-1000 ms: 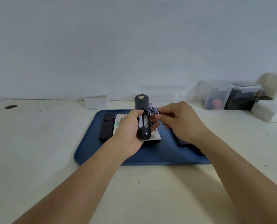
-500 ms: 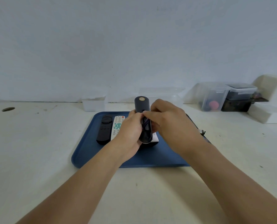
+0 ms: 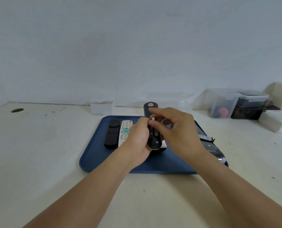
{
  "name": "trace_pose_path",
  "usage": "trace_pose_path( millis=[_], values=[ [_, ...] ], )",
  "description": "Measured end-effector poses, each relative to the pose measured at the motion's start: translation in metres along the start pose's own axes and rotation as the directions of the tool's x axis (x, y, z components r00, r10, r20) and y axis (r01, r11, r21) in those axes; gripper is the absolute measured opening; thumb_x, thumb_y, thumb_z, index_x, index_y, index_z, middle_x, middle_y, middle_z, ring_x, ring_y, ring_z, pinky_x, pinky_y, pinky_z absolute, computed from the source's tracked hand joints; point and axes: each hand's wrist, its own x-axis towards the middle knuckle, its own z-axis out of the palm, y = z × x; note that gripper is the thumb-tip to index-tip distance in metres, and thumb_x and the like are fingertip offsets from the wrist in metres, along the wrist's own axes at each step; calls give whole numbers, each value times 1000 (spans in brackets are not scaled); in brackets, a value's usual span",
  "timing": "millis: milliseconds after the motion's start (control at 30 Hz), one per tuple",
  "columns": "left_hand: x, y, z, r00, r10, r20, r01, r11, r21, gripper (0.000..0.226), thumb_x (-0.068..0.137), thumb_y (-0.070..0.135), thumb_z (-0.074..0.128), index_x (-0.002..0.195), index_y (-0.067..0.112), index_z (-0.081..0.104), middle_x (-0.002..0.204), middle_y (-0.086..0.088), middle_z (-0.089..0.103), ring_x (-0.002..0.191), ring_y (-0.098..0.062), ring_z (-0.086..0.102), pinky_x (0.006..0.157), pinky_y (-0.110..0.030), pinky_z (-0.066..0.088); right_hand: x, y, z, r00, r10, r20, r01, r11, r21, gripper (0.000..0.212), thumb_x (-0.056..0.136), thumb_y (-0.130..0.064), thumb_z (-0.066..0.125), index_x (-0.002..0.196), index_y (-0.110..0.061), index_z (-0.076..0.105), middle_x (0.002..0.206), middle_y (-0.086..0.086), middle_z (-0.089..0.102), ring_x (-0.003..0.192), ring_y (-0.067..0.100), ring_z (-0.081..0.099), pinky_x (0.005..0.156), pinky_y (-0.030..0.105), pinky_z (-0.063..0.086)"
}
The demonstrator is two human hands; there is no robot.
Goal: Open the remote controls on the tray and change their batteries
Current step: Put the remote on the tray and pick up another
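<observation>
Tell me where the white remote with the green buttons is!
In the head view, the white remote lies on the blue tray's left part, between the flat black remote and the left hand.

A tray [image 3: 94,155] is set on the table [image 3: 38,153] with two remotes [image 3: 111,135] side by side at its left, bins [image 3: 222,104] being placed behind to the right and a small tub [image 3: 100,106] just behind it.

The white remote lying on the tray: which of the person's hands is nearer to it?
Left. The left hand is right beside the white remote, holding a black remote; the right hand is farther right, beyond that black remote.
</observation>
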Motion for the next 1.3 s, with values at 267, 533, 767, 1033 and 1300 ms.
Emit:
trace_pose_path(
  millis=[267, 533, 767, 1033, 1300],
  values=[
    [1, -1, 0, 999, 33, -25, -32, 999, 30, 58, 107, 50, 29, 119, 7, 66, 98, -11, 78, 88, -20, 77, 66, -32, 61, -3, 1, 5, 966, 258, 2, -251, 938, 238, 17, 77, -10, 84, 84, -25, 78, 78, -6, 73, 72, 15, 69, 65, 40, 61],
    [-4, 4, 0, 998, 28, -55, -25, 998, 55, 57, 104, 56, 33, 120, 12, 66, 102, -12, 78, 94, -23, 76, 78, -36, 59, -4, 1, 11, 992, 129, -4, -129, 988, 80, 16, 82, -14, 80, 96, -21, 79, 93, -3, 56, 78, 0, 53, 71, 8, 44],
    [-3, 9, -9, 996, 2, -87, 1, 999, 38, 58, 102, 59, 36, 120, 13, 68, 110, -10, 77, 98, -23, 75, 86, -37, 58, -8, 4, 11, 973, -60, 225, 133, 937, -323, 38, 100, -44, 47, 121, -26, 73, 128, -7, 52, 119, 16, 43, 93, 23, 42],
    [-1, 24, -11, 996, 85, -16, -86, 989, -119, 35, 105, 27, 48, 127, 1, 58, 88, -14, 67, 75, -22, 69, 77, -36, 60, -7, -1, -2, 990, 85, 113, -86, 996, -2, 40, 104, -46, 38, 141, -39, 50, 144, -13, 43, 133, 4, 39, 105, 16, 35],
    [4, 18, -14, 993, 104, 49, -92, 976, -197, 17, 104, 11, 45, 117, 3, 53, 75, -16, 59, 67, -24, 66, 86, -40, 57, 9, 20, -22, 720, 576, 387, -693, 614, 377, 14, 96, -14, 64, 102, -3, 70, 92, 16, 73, 72, 17, 69, 72, 27, 61]
  ],
)
